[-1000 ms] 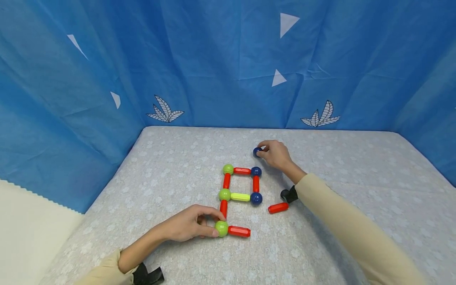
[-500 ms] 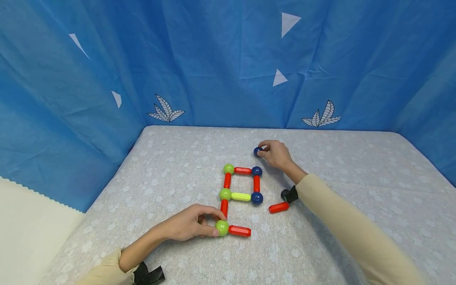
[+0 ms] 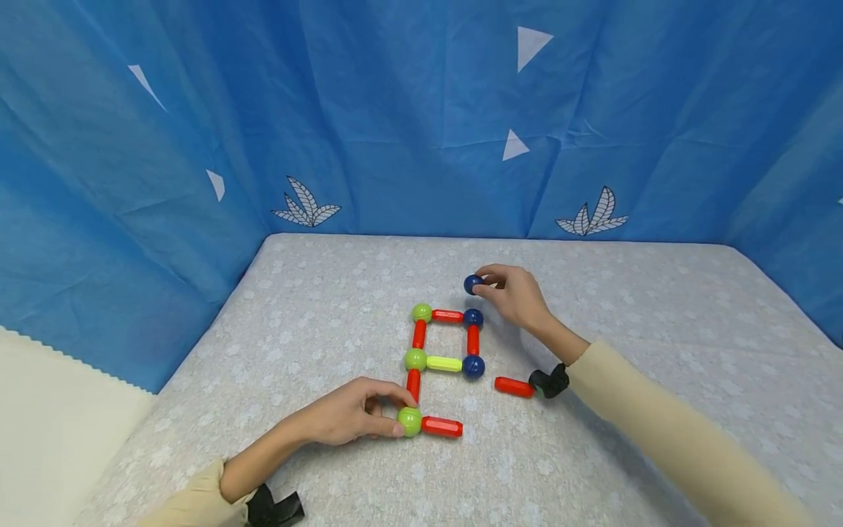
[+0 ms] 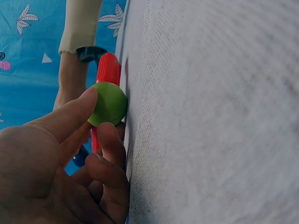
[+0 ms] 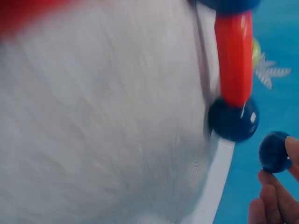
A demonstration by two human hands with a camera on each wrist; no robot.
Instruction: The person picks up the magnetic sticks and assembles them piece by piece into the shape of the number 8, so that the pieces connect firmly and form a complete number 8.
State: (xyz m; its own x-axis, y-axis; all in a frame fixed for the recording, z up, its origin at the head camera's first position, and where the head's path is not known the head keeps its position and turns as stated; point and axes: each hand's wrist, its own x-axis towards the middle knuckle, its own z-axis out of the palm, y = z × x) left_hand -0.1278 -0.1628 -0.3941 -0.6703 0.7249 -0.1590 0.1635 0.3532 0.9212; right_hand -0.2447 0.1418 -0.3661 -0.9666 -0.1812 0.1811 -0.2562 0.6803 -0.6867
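My left hand [image 3: 356,413] pinches a green ball [image 3: 410,422] at the near corner of a ball-and-stick figure. From that ball a red stick [image 3: 443,427] points right, and another red stick [image 3: 413,386] runs up to a second green ball [image 3: 416,360]. A yellow-green stick [image 3: 444,364] joins this one to a dark blue ball [image 3: 473,367]. Beyond, red sticks, a green ball [image 3: 422,313] and a blue ball [image 3: 473,318] close a square. Behind the square my right hand [image 3: 516,293] holds a loose blue ball [image 5: 274,152] between thumb and fingers.
A loose red stick [image 3: 514,387] lies right of the figure, by the black band [image 3: 549,381] on my right wrist. A patterned pale cloth [image 3: 316,293] covers the table. Blue curtain [image 3: 421,110] hangs along the table's back and sides.
My right hand has shifted slightly nearer and to the left with the blue ball, and its forearm has swung right. The loose red stick has turned a little. My left hand has stayed still.
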